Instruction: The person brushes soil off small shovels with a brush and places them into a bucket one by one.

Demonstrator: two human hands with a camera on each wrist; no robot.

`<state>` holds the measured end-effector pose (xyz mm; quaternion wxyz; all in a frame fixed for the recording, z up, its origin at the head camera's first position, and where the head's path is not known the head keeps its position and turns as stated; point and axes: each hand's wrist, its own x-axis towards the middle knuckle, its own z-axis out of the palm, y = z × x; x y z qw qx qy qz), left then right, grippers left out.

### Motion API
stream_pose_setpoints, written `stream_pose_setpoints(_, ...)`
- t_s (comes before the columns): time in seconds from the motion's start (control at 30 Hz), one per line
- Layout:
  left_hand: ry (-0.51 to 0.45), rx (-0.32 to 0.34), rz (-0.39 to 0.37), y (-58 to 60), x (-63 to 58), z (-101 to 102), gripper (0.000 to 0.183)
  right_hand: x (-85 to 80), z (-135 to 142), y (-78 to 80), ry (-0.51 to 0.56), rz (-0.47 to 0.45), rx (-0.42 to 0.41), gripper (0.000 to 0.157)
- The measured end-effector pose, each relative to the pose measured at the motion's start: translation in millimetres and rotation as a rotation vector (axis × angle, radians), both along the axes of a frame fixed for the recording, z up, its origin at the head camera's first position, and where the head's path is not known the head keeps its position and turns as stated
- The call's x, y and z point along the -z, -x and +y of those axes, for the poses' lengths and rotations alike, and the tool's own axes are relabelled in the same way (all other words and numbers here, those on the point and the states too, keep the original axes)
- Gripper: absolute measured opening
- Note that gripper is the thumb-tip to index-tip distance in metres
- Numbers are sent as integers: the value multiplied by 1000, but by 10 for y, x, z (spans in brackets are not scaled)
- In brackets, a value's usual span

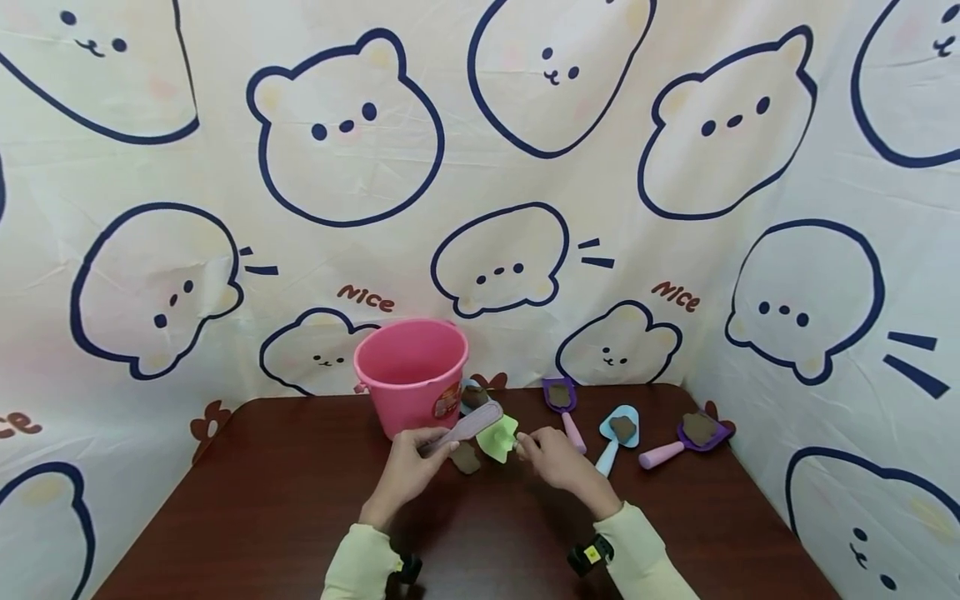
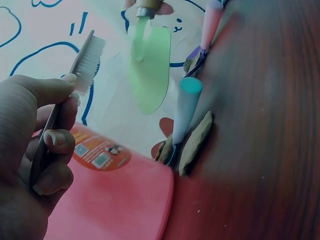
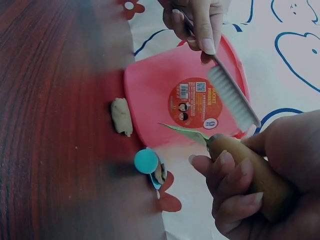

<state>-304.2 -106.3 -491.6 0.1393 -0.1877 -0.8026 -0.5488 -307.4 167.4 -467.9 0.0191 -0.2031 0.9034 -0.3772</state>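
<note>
My left hand [image 1: 415, 468] grips a brush [image 2: 89, 60] by its flat dark handle, its pale bristles standing clear of the fingers. My right hand [image 1: 558, 460] holds a small trowel by its wooden handle [image 3: 257, 175]; its light green blade [image 1: 497, 437] is raised above the table. In the right wrist view the bristles [image 3: 232, 97] hang over the blade, with a small gap between them. Below the tools a brown lump [image 1: 466, 458] lies on the table beside the pink bucket [image 1: 408, 396]. The bucket's inside bottom is hidden.
Right of the bucket lies a blue shovel with a brown lump [image 1: 474, 395] on it. Farther right are a purple shovel [image 1: 560, 395], a light blue shovel [image 1: 621, 427] and another purple shovel [image 1: 701, 432], each bearing a brown lump. A printed cloth [image 1: 510, 350] hangs behind the dark table [image 1: 247, 500].
</note>
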Motion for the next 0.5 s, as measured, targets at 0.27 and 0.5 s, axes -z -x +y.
stream_pose_setpoints(0.27, 0, 12, -6, -16, 18, 64, 25, 44, -47, -6, 6, 12, -7, 28)
stream_pose_setpoints(0.5, -18, 23, 7, -29, 9, 124, 21, 56, -67, -4, 10, 6, -44, 35)
